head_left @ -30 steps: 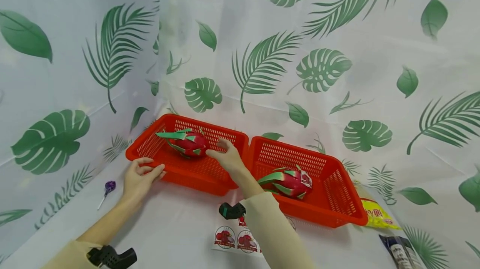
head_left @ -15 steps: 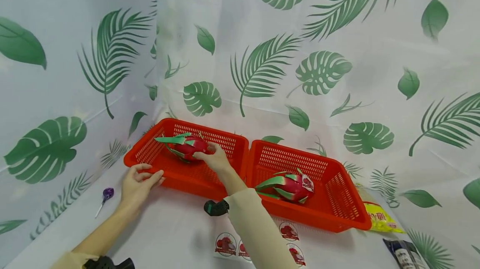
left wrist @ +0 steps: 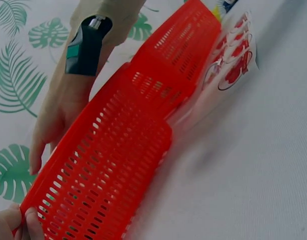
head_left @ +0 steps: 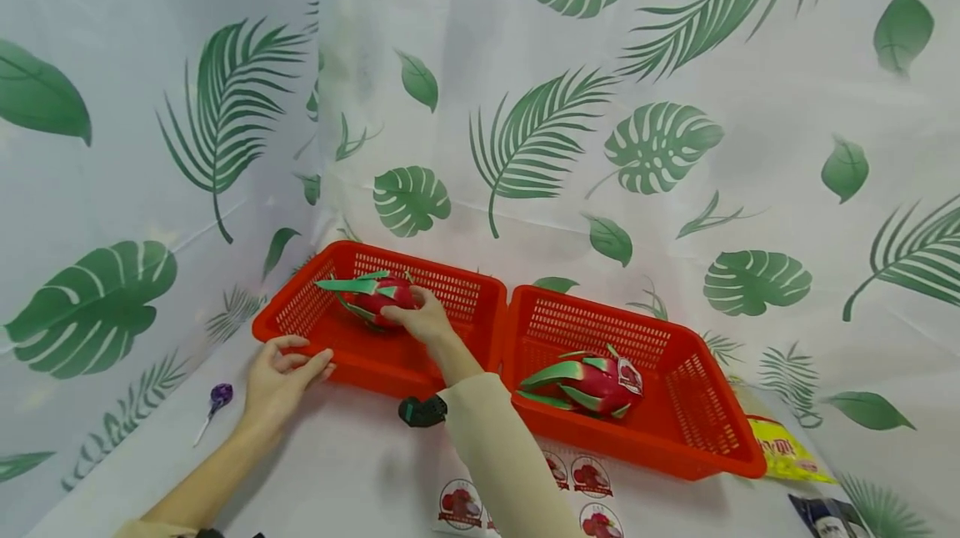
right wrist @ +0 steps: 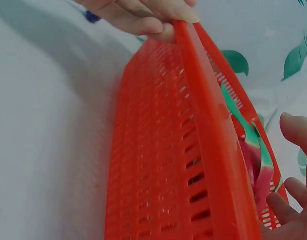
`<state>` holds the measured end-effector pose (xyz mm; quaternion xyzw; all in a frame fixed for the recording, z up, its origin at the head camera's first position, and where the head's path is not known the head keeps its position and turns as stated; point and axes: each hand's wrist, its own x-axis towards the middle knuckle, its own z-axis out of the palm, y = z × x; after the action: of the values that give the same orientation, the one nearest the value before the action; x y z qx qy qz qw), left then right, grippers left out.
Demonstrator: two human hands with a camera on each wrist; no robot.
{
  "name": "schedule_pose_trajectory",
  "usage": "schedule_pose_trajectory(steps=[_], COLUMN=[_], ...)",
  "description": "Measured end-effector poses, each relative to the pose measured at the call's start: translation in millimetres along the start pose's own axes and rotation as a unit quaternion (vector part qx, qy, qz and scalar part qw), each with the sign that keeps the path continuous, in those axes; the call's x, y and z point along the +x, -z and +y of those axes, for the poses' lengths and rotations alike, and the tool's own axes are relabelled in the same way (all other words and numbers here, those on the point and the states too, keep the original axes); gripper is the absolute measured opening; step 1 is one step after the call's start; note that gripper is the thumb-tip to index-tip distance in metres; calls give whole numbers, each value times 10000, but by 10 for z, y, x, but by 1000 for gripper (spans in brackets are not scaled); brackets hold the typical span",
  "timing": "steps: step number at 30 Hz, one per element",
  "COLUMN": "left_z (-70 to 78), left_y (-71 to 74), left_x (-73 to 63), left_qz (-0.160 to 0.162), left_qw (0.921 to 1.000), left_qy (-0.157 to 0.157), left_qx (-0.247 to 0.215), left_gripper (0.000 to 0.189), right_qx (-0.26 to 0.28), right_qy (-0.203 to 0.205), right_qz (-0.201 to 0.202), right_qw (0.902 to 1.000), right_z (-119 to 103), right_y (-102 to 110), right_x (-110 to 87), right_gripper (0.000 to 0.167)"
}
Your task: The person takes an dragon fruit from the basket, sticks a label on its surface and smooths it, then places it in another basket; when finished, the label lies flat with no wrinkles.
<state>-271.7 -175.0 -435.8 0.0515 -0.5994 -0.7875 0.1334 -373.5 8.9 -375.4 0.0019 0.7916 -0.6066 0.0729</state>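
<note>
A dragon fruit (head_left: 372, 300) with long green scales lies in the left red basket (head_left: 375, 367). My right hand (head_left: 423, 321) is at the fruit's right end, its thumb and fingers spread about that end. In the right wrist view the thumb (right wrist: 299, 132) stands apart from the fruit, and the fingers' contact with it is partly hidden. My left hand (head_left: 281, 371) pinches the left basket's front rim, thumb outside. A second dragon fruit (head_left: 596, 384) bearing a round sticker (head_left: 628, 377) lies in the right red basket (head_left: 637, 438).
A sheet of round dragon fruit stickers (head_left: 461, 505) lies before the baskets, partly under my right sleeve. A purple lollipop (head_left: 221, 396) lies at the left. A yellow packet (head_left: 787, 450) and a dark packet (head_left: 831, 517) lie at the right. A leaf-patterned curtain (head_left: 525, 229) hangs behind.
My right hand has moved left from beside the dragon fruit onto its right end. My left hand stays at the basket rim. The head view has shifted slightly.
</note>
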Motion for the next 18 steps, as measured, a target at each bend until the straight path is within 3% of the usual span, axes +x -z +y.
schedule_pose_trajectory(steps=[8,12,18], left_z=[19,33,37], left_y=[2,-2,-15], left_x=[-14,-4,19], left_qz=[29,29,48], left_qw=[9996,9996,9993], left_qy=[282,277,336], left_qx=[84,65,173], left_gripper=[48,47,49], right_qx=[-101,-147,-286], right_qy=[40,87,56], right_qz=[19,170,32], right_qw=[9999,9997,9996], right_z=[21,13,-7], right_y=[-107,-125,-108], right_x=[101,191,314], right_gripper=[71,77,82])
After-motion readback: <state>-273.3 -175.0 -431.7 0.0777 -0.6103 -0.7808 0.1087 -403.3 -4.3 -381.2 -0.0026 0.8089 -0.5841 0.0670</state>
